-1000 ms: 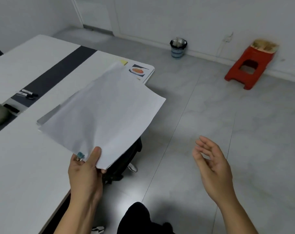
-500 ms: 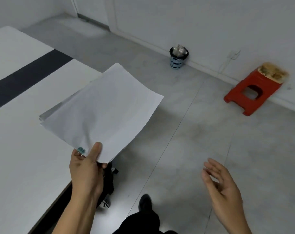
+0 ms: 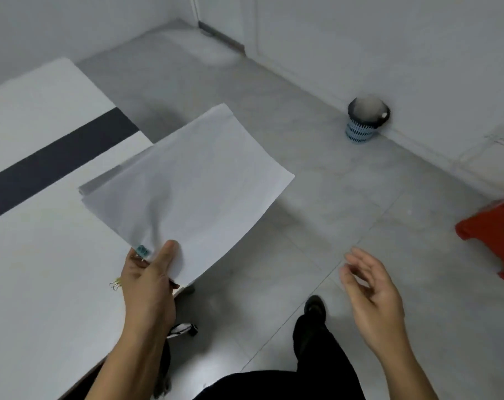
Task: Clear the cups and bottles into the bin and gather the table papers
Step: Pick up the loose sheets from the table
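Observation:
My left hand [image 3: 148, 280] pinches the near corner of a stack of white papers [image 3: 193, 180], thumb on top, holding them fanned out over the corner of the white table [image 3: 43, 269]. A small teal clip shows at the held corner. My right hand [image 3: 372, 295] hangs open over the floor with fingers apart, holding nothing. The small bin [image 3: 366, 119] with a black liner stands by the far wall, filled to the top with pale rubbish. No cups or bottles show on the visible table.
The table has a dark strip [image 3: 57, 157] across it. A red plastic stool [image 3: 493, 235] stands at the right edge. My dark trouser leg and shoe [image 3: 314, 307] step onto the grey tiled floor. A black bag sits under the table edge.
The view has swung right and forward: the bin and stool shifted right and appear nearer. My left hand keeps its hold on the papers; my right hand stays open.

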A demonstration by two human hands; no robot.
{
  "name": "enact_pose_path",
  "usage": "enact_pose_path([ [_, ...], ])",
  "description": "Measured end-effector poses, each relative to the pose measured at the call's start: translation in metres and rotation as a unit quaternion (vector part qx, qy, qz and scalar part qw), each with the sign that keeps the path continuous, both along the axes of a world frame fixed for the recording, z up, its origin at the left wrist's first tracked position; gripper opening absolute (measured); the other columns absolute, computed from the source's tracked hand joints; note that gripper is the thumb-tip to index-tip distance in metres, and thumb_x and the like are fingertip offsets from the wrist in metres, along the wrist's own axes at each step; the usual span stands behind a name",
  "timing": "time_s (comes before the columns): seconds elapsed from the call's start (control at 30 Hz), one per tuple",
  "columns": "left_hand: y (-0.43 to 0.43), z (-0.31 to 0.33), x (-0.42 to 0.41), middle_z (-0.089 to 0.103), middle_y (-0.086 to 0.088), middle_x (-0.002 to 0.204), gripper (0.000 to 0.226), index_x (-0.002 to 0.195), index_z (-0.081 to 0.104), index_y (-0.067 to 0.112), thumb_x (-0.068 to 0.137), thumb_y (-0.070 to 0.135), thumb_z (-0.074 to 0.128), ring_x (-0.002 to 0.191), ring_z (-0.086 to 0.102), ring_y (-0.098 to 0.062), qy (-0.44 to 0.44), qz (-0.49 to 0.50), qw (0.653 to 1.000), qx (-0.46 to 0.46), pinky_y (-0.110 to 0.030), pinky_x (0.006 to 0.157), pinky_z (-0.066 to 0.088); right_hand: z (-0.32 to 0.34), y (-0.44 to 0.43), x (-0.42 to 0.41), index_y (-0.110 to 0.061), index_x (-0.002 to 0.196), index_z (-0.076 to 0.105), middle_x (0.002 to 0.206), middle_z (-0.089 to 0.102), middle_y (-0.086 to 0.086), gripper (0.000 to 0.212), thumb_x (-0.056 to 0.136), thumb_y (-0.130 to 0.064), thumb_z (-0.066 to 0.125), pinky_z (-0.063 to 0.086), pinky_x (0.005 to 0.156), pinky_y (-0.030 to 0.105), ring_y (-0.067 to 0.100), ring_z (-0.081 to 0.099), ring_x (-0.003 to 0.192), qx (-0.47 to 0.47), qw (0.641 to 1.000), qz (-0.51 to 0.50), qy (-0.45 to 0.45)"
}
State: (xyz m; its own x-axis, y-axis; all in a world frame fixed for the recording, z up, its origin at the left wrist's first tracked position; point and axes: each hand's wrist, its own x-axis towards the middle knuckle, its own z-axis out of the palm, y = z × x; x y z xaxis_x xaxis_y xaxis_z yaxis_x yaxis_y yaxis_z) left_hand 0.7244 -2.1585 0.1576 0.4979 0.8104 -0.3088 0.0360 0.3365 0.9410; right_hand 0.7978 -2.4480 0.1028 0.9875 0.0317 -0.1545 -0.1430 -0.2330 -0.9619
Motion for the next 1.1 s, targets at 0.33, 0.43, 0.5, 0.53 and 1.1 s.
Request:
enact_pose_path([
  [0.33, 0.000, 0.028, 0.028, 0.075, 0.005, 0.085, 0.023, 0.105, 0.062, 0.018, 0.092, 0.000, 0.063, 0.074, 0.073, -0.012, 0.042, 0.244, 0.969, 0.012, -0.022, 0.063, 0.057, 0.040, 0.112, 0.209, -0.049, 0.115, 0.055, 0.122, 0.065, -0.017, 0.032, 0.095, -0.025, 0.064, 0.049, 0.090, 0.018, -0.001, 0.061, 0.112, -0.023, 0.952, 0.307, -0.006],
  [0.43, 0.010, 0.021, 0.013, 0.074, -0.006, 0.093, 0.025, 0.113, 0.063, 0.013, 0.091, 0.001, 0.063, 0.077, 0.073, -0.020, 0.065, 0.238, 0.969, -0.013, -0.028, 0.063, 0.058, 0.033, 0.155, 0.214, -0.047, 0.122, 0.053, 0.126, 0.061, -0.021, 0.029, 0.097, -0.032, 0.059, 0.048, 0.097, 0.027, -0.001, 0.059, 0.116, -0.015, 0.936, 0.351, 0.015],
  [0.5, 0.021, 0.007, 0.004, 0.073, -0.004, 0.084, 0.021, 0.109, 0.063, 0.012, 0.092, 0.000, 0.062, 0.069, 0.070, -0.015, 0.096, 0.204, 0.974, -0.027, -0.024, 0.059, 0.055, 0.020, 0.179, 0.214, -0.039, 0.136, 0.050, 0.126, 0.057, -0.027, 0.037, 0.099, -0.036, 0.055, 0.046, 0.100, 0.029, -0.001, 0.057, 0.119, -0.032, 0.923, 0.380, 0.043],
  [0.53, 0.030, -0.001, -0.001, 0.073, -0.001, 0.080, 0.020, 0.107, 0.063, 0.014, 0.092, 0.000, 0.061, 0.068, 0.069, -0.014, 0.111, 0.177, 0.977, -0.039, -0.023, 0.059, 0.054, 0.014, 0.190, 0.212, -0.035, 0.143, 0.046, 0.126, 0.055, -0.029, 0.043, 0.100, -0.038, 0.054, 0.044, 0.102, 0.027, -0.003, 0.056, 0.119, -0.046, 0.918, 0.389, 0.065],
  [1.1, 0.133, -0.181, -0.022, 0.051, -0.020, 0.134, 0.053, 0.135, 0.047, 0.003, 0.086, 0.016, 0.064, 0.123, 0.044, -0.040, 0.514, 0.163, 0.842, -0.020, -0.049, 0.095, 0.044, -0.124, 0.303, 0.155, -0.029, 0.123, 0.056, 0.121, 0.059, -0.004, 0.023, 0.100, -0.026, 0.051, 0.045, 0.085, 0.024, 0.017, 0.062, 0.109, -0.295, 0.783, 0.523, 0.161],
])
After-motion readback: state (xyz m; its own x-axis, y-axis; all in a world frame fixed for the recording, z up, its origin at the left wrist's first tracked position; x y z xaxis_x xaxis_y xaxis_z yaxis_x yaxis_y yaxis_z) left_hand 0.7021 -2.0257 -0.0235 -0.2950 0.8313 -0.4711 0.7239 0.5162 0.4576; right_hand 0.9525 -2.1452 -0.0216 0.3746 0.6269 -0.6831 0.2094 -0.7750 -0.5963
